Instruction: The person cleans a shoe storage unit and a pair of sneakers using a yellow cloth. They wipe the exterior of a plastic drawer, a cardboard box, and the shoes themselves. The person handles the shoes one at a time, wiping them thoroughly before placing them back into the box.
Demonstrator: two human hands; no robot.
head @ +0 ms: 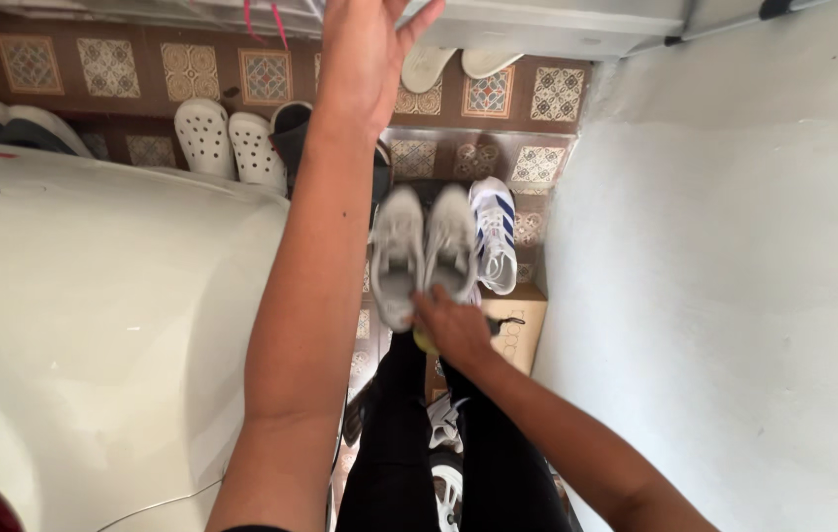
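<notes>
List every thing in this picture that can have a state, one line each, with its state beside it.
left hand: raised, open, fingers spread, holding nothing
right hand: gripping the grey sneakers at the heels
grey sneakers: held as a pair, side by side
white and blue sneaker: on the tiled floor, unworn
white clogs: paired on the floor
cardboard box: on the floor by the wall

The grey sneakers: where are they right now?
In the head view, the grey sneakers hang centre frame from the right hand, just left of a white shoe with blue stripes, between the white car and the wall.
</notes>
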